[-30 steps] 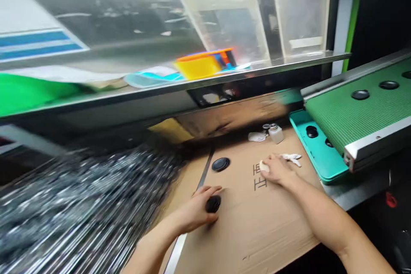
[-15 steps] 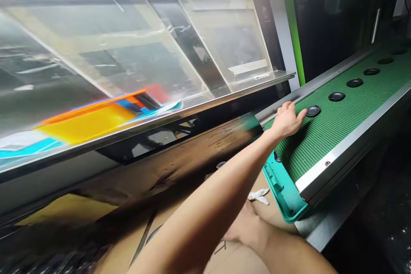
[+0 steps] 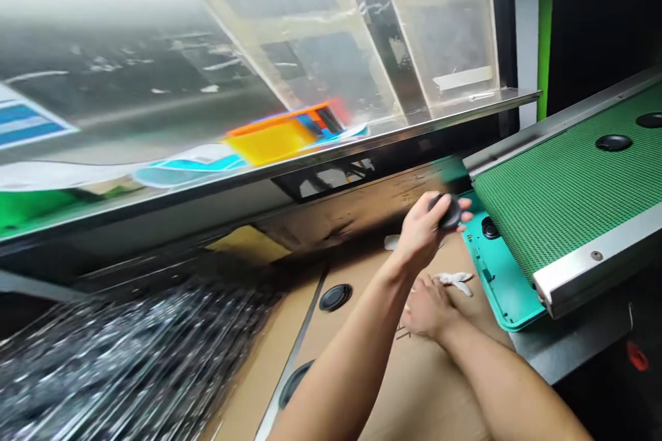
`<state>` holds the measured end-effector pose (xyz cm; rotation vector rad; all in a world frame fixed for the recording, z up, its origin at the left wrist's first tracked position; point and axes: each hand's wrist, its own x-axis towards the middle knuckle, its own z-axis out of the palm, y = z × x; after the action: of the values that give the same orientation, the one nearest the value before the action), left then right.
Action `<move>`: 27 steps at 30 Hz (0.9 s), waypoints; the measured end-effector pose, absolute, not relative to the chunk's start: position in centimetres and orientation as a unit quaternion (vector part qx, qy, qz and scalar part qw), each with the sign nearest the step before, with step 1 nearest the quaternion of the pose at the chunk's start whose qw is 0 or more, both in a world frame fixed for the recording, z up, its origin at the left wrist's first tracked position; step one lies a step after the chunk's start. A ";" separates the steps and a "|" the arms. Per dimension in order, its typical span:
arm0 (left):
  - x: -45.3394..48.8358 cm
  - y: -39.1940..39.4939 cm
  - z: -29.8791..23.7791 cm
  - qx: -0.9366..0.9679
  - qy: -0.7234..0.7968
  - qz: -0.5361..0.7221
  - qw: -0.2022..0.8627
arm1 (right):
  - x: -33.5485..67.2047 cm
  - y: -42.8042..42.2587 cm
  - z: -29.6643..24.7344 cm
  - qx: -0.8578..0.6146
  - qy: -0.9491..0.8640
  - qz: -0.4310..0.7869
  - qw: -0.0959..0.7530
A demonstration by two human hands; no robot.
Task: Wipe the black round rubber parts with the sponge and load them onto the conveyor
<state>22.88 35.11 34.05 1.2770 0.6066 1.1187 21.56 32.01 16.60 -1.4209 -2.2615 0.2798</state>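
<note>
My left hand [image 3: 427,231] reaches across over my right arm and is closed on a black round part [image 3: 449,211], held in the air just left of the teal tray [image 3: 499,289]. My right hand [image 3: 428,308] rests low on the brown cardboard sheet [image 3: 414,386]; its fingers are hidden behind my left forearm. A black disc [image 3: 335,296] lies on the cardboard to the left, and another black disc [image 3: 294,384] lies nearer me, partly cut off by my arm. A white scrap of cloth [image 3: 455,280] lies beside my right hand.
A green conveyor belt [image 3: 563,200] runs off to the right carrying black discs [image 3: 613,143]. One black disc [image 3: 489,227] sits in the teal tray. A heap of shiny metal parts [image 3: 114,358] fills the left. A steel shelf [image 3: 362,145] above carries a yellow-orange box [image 3: 276,139] and clear panels.
My left hand has drawn back from the green belt to above the tray's left end, now gripping a black round part. The view has swung back left and down.
</note>
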 end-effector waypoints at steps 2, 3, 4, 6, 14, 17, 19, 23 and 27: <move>16.1 33.8 30.5 0.458 0.324 0.533 0.634 | 21.8 31.8 17.0 -0.528 -0.819 0.080 0.208; 13.2 33.2 28.6 0.410 0.341 0.548 0.644 | 21.8 31.8 17.2 -0.532 -0.819 0.073 0.200; 10.8 32.8 26.7 0.362 0.351 0.558 0.659 | 21.9 31.7 17.4 -0.532 -0.821 0.070 0.196; 7.6 32.1 23.4 0.281 0.358 0.573 0.682 | 22.1 31.6 17.6 -0.524 -0.826 0.070 0.198; 6.3 32.1 19.0 0.138 0.309 0.571 0.748 | 22.2 32.5 17.4 -0.533 -0.761 0.081 0.361; 5.9 32.7 19.0 0.099 0.289 0.590 0.747 | 22.1 33.0 18.0 -0.552 -0.699 0.103 0.443; 5.8 32.8 18.9 0.078 0.278 0.594 0.751 | 21.7 32.8 18.3 -0.576 -0.660 0.120 0.468; 6.5 32.7 18.4 0.066 0.249 0.571 0.779 | 19.9 31.3 17.8 -0.559 -0.684 0.120 0.452; 7.0 32.3 18.1 0.088 0.231 0.535 0.808 | 17.8 30.1 17.0 -0.495 -0.759 0.060 0.419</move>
<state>7.04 32.29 18.07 0.1873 0.4941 1.1432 17.76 30.13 16.95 -1.2412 -1.9042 0.1508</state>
